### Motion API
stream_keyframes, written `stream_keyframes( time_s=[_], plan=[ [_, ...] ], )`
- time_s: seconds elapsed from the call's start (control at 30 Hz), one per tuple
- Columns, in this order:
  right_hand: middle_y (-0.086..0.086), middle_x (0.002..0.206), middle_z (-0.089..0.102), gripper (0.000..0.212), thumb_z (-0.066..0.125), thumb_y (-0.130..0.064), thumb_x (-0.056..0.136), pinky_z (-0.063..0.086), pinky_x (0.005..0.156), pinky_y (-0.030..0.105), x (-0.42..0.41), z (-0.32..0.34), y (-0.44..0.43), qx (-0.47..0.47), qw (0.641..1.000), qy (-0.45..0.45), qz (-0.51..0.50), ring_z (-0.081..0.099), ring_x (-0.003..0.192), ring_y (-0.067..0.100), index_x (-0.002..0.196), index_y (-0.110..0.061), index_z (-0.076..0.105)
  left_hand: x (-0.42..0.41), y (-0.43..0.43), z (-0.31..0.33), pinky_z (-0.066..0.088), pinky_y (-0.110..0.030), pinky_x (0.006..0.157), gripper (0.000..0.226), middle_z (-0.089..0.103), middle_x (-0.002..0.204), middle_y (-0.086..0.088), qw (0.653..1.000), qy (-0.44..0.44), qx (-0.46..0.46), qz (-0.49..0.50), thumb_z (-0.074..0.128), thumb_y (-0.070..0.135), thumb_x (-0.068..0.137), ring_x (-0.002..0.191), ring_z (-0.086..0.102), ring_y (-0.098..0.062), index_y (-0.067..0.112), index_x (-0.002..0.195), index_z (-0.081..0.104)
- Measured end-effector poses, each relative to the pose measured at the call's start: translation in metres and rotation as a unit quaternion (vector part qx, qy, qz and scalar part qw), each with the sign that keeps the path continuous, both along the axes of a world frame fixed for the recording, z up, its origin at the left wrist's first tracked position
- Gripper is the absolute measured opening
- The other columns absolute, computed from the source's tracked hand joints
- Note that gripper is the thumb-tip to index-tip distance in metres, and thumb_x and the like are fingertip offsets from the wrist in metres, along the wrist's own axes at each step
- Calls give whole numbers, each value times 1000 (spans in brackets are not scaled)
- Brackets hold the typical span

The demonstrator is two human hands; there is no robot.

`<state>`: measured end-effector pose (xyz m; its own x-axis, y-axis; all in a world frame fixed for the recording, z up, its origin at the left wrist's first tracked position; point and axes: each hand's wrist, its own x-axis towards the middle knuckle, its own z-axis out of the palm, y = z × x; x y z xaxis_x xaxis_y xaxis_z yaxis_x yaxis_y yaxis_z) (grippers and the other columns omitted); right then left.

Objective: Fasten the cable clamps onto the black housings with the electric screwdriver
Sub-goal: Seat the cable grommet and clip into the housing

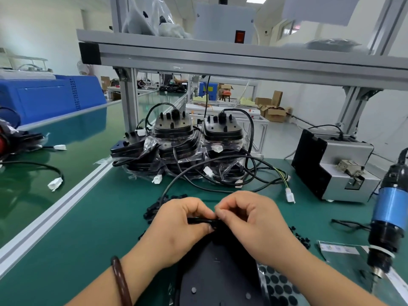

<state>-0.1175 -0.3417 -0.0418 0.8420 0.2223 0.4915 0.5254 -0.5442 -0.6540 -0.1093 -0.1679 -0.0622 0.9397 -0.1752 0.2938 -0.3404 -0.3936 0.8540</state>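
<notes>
Green mat [88, 239] beneath black housing [217, 272], its cable [199, 220] pinched between left hand [176, 233] and right hand [256, 226] fingers [221, 214].

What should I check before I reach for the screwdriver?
1. Housing lying under the hands: ok.
2. Cable pinched by left hand and right hand: ok.
3. Clamp seated over the cable: cannot tell, fingers hide it.
4. Hand free for the tool: not ok, both hold the cable.
5. Screwdriver close at the right, untouched: ok.
6. Spare clamps beside the left hand: ok.
</notes>
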Motion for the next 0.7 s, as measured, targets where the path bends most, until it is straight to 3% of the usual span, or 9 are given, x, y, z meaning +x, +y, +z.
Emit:
stream_keyframes(
  time_s=[0.17, 0.4, 0.7],
  plan=[
    [-10, 80, 68, 23, 73, -5, 81, 49, 74, 18, 4, -3, -1, 2, 999, -14, 32, 64, 83, 7, 72, -26, 69, 0, 5, 3, 48, -11, 75, 22, 73, 86, 9, 998, 21, -15, -51, 82, 10, 70, 82, 67, -2, 24, 82, 70],
    [-11, 84, 66, 13, 71, -4, 81, 45, 76, 13, 4, -5, -4, -19, 995, -56, 82, 63, 85, 9, 73, -14, 70, 1, 8, 2, 46, -10, 74, 38, 73, 91, 12, 998, 21, 0, -66, 80, 15, 74, 87, 66, 0, 33, 91, 52],
    [-10, 96, 67, 4, 71, -15, 82, 50, 80, 19, 3, -4, -11, -65, 987, -63, 134, 64, 91, 5, 82, -16, 75, 3, 11, 7, 43, -8, 67, 38, 73, 86, 14, 997, 23, 36, -69, 75, 10, 78, 76, 65, 3, 31, 94, 47]
  ],
)
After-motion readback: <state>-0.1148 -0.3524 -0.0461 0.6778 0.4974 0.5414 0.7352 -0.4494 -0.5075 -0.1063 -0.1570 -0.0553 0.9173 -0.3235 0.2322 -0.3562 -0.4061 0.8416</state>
